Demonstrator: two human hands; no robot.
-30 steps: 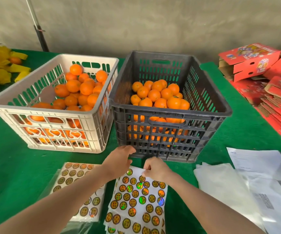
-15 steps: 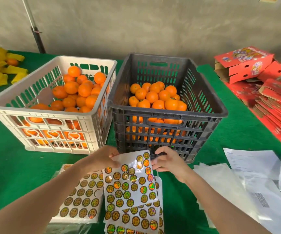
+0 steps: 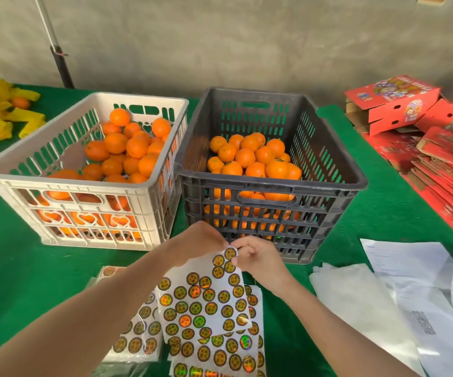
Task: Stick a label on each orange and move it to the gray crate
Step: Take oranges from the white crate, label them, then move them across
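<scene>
Now the top corner of a label sheet (image 3: 203, 300) is pinched by the left hand (image 3: 199, 244) and the right hand (image 3: 259, 258) above the bench (image 3: 16, 268). In the gray crate (image 3: 271, 184) oranges (image 3: 247, 159) are piled; more oranges (image 3: 127, 148) are heaped in the white crate (image 3: 64, 183) just beside it.

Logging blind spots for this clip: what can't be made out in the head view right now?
1. Head view: whether the right hand has lifted a sticker off the sticker sheet; its curled fingers cover the top corner.
2. Head view: labels on the oranges in the gray crate; too small to tell.
3. Head view: print on the papers at right; blurred.
</scene>
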